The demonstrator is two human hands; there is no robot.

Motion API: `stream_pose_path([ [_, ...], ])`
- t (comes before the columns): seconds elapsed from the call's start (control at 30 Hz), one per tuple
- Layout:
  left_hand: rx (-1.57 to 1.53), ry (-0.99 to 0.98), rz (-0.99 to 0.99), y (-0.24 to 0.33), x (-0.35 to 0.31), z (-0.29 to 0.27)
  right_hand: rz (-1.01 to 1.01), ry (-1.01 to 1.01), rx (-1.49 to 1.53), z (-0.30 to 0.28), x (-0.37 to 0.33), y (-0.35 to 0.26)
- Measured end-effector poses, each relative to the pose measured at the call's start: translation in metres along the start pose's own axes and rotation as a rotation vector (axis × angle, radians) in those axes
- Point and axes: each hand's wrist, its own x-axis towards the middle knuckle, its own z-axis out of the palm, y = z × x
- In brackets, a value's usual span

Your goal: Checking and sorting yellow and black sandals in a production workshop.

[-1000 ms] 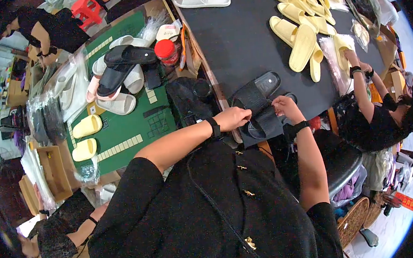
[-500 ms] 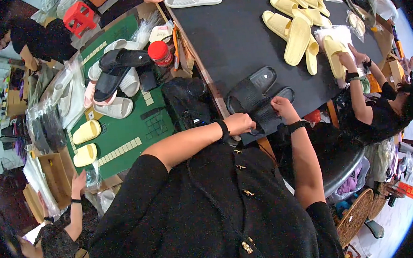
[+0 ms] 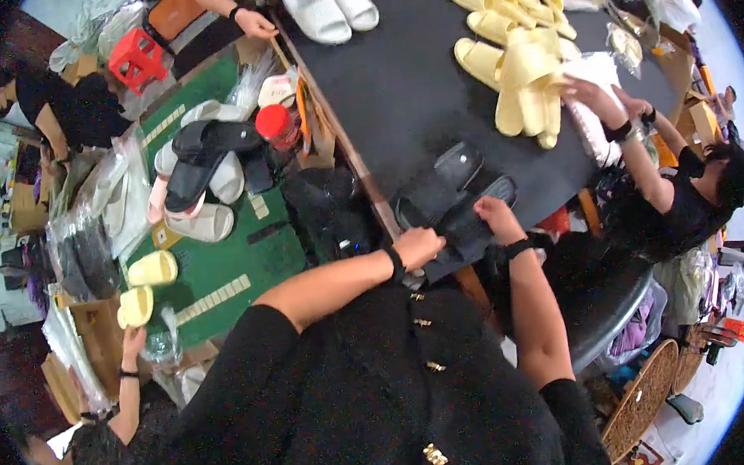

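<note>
A pair of black slippers lies at the near edge of the dark table, the left slipper [image 3: 440, 185] reaching farther from me than the right slipper [image 3: 493, 198]. My left hand [image 3: 420, 248] is closed in a pinch just over the near end of the pair. Beside it, above the right slipper, my right hand [image 3: 500, 219] is closed too, with its fingers curled in. What either hand holds, if anything, is too small or hidden to make out.
Yellow slippers [image 3: 530, 76] are heaped at the table's far right, by a co-worker's hands. White slippers [image 3: 317, 15] lie at the far end under another person's hand. On the green table [image 3: 218, 279] to my left are mixed slippers and a red-lidded jar [image 3: 276, 125].
The right co-worker's yellow slipper has gone onto the heap. The person at lower left now touches a yellow slipper. The white pair has turned. My hands stay closed near the black slippers.
</note>
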Motion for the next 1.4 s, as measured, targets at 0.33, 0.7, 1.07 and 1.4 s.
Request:
stream_pose_path([
  [0.33,-0.081,0.084,-0.062,-0.005,-0.008,-0.029,-0.470,0.582,-0.421,0.034,-0.038,-0.051],
  [0.7,-0.534,-0.008,-0.162,-0.020,-0.021,-0.062,-0.285,0.000,-0.306,0.099,-0.065,-0.045],
  [1.07,-0.821,0.074,-0.285,-0.030,-0.028,-0.052,-0.253,0.138,-0.301,0.091,-0.078,-0.056],
  [1.4,-1.230,0.172,-0.285,-0.042,-0.023,-0.033,-0.110,0.121,-0.207,0.096,-0.082,-0.067],
])
